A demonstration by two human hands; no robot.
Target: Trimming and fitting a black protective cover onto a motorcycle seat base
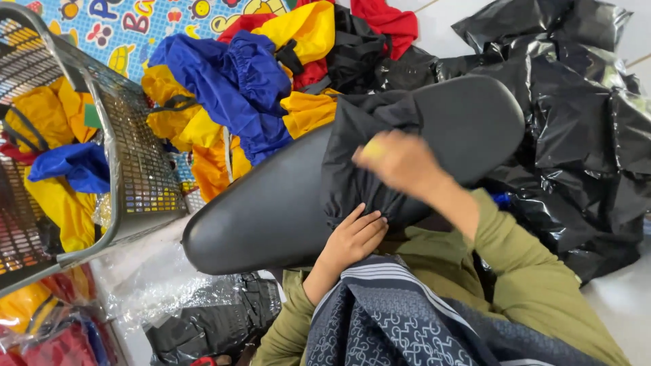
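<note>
A long black padded form (271,196), shaped like a seat, lies across my lap. A black fabric cover (352,146) is bunched around its middle. My left hand (352,237) grips the gathered lower edge of the cover at the form's near side. My right hand (400,163), blurred, presses on top of the cover; I cannot tell whether it grips the fabric. My sleeves are olive green, and a dark patterned cloth (386,318) hangs over my chest.
A pile of blue, yellow, red and black fabric covers (237,88) lies behind the form. A grey mesh basket (129,149) at left holds more yellow and blue ones. Black plastic bags (583,122) are heaped at right. Clear plastic wrap (149,285) lies at lower left.
</note>
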